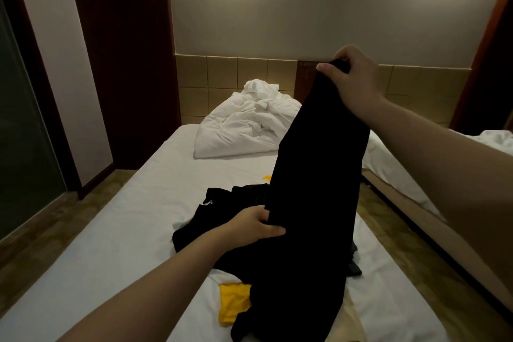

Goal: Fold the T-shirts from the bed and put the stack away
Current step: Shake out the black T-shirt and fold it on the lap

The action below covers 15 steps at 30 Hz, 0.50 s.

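black shirt (313,189) hangs centre frame | right hand (352,75) pinches its top, upper right | left hand (261,226) grips its edge, lower centre | yellow shirt (233,305) beneath on bed (111,230)

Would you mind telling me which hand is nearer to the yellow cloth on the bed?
Left. The left hand grips the black shirt low down, close to the yellow cloth; the right hand holds the shirt's top edge high up, far from it.

Matt black cloth for the shirt (313,175); smooth white cloth over the bed (125,230); crumpled white cloth for the duvet (244,125); matt cloth for the yellow garment (233,305); dark wood on the wall panel (122,50).
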Each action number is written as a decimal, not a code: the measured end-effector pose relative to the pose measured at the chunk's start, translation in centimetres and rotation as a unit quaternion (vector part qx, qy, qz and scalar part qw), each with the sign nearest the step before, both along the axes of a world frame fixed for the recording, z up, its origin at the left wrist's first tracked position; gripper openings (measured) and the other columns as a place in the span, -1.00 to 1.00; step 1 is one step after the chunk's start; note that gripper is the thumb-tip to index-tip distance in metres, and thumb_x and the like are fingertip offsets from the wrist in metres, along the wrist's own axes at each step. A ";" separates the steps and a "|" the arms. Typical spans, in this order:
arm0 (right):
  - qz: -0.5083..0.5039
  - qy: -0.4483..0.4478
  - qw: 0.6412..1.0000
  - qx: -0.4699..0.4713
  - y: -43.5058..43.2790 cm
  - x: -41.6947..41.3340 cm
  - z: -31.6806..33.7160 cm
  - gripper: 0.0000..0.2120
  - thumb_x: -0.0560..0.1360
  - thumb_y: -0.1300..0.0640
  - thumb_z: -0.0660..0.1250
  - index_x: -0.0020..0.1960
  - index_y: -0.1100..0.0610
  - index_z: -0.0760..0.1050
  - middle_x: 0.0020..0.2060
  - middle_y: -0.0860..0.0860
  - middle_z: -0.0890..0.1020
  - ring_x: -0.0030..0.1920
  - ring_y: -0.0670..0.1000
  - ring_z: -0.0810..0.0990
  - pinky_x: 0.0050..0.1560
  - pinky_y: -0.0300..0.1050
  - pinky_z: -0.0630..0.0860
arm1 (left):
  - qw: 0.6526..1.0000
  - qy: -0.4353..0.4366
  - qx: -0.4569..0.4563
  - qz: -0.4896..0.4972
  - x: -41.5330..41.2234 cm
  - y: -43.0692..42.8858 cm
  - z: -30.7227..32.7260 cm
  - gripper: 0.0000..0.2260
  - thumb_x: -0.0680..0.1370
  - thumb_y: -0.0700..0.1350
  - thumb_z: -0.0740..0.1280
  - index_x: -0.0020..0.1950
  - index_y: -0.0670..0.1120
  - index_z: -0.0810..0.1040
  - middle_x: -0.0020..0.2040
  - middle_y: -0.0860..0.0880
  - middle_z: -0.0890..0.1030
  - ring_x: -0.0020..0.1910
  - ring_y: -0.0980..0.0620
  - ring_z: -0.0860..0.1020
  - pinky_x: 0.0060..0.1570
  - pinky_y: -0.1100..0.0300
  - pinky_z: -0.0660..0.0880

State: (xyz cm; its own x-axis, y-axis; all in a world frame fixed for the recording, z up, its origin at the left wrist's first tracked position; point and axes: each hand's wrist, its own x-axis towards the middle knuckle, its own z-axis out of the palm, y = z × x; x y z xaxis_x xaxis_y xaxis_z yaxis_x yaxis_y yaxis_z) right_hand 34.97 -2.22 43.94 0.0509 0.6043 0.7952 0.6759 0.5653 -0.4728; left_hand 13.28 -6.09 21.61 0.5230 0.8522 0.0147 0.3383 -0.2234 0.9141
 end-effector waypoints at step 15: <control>-0.013 0.016 1.000 -0.017 -1.2 2.8 -1.0 -0.73 0.50 0.03 0.36 0.05 0.22 0.48 -0.12 0.00 0.47 -0.08 -0.05 0.42 -0.32 -0.60 0.27 | 0.994 -0.012 -0.002 0.111 -3.4 -0.4 -0.3 -0.76 0.54 -0.08 0.33 -0.32 -0.07 0.60 -0.40 -0.03 0.50 -0.40 0.05 0.45 -0.37 0.33 0.32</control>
